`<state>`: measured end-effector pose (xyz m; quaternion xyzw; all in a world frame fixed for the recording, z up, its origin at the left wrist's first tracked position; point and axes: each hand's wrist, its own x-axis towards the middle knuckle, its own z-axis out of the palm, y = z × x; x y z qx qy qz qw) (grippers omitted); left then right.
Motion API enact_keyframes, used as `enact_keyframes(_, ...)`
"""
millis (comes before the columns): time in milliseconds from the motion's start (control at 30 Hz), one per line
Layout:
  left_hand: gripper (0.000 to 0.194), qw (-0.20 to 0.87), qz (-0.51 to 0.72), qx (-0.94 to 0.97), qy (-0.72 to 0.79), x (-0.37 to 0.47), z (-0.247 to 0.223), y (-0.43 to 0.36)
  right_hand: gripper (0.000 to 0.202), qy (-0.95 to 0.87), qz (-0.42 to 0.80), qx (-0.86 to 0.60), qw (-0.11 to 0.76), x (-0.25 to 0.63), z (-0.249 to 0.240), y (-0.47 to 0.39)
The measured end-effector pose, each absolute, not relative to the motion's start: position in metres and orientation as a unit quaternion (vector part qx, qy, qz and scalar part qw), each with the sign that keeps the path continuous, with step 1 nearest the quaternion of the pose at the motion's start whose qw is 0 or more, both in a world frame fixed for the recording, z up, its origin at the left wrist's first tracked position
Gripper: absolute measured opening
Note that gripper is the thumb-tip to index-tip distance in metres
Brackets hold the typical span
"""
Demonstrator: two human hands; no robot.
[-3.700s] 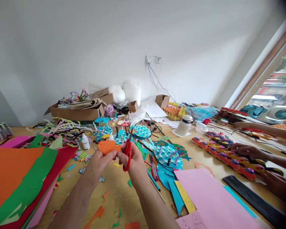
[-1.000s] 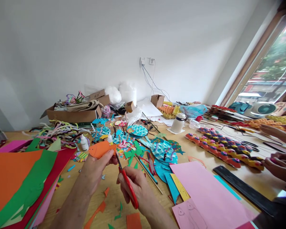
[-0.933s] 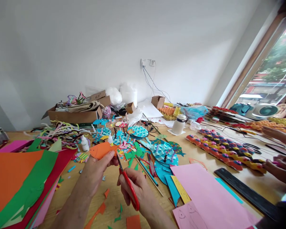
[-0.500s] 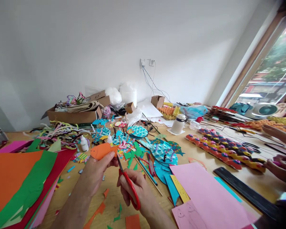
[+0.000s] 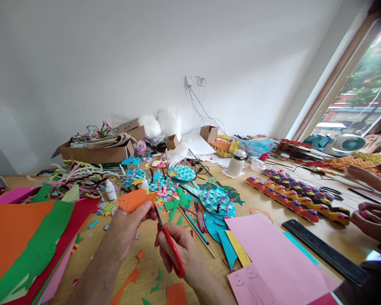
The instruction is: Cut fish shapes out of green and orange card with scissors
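An orange paper fish (image 5: 131,200) is pinched in my left hand (image 5: 128,226), its drawn eye and mouth pointing left and its tail to the right. My right hand (image 5: 179,245) grips scissors (image 5: 172,248) with red handles. The dark blades point up and away, their tips at the tail end of the fish beside my left fingertips. From here I cannot tell whether the blades touch the paper. Orange paper scraps (image 5: 131,275) and an orange paper piece (image 5: 177,294) lie on the table below my hands.
Coloured paper sheets (image 5: 15,241) are stacked at left. Pink paper (image 5: 269,250) and a black ruler (image 5: 324,250) lie at right. White glue bottles (image 5: 111,190), pipe cleaners (image 5: 73,178) and painted egg-carton strips (image 5: 282,199) stand farther back. Another person's hands (image 5: 371,220) are at the right edge.
The whole view has shifted slightly. My hands hold the paper fish and scissors in nearly the same pose.
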<state>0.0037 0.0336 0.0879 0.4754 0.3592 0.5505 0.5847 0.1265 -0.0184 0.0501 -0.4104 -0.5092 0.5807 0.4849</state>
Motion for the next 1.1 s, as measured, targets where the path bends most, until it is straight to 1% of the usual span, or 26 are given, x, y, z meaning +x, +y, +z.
enact_keyframes(267, 0.01, 0.575, 0.541, 0.496, 0.362, 0.004, 0.0866, 0.033, 0.048, -0.519, 0.563, -0.419, 0.488, 0.1277, 0.0475, -0.0185)
enact_keyframes(567, 0.008, 0.575, 0.543, 0.494, 0.361, 0.0051, 0.084, 0.035, 0.049, -0.521, 0.558, -0.422, 0.489, 0.1274, 0.0491, -0.0201)
enact_keyframes(733, 0.01, 0.577, 0.538, 0.495, 0.365, 0.0052, 0.0866, 0.0331, 0.046, -0.528, 0.545, -0.445, 0.476, 0.1282, 0.0473, -0.0202)
enact_keyframes(1100, 0.013, 0.584, 0.509, 0.518, 0.364, 0.0021, 0.0866, 0.0317, 0.046, -0.531, 0.544, -0.442, 0.476, 0.1302, 0.0494, -0.0235)
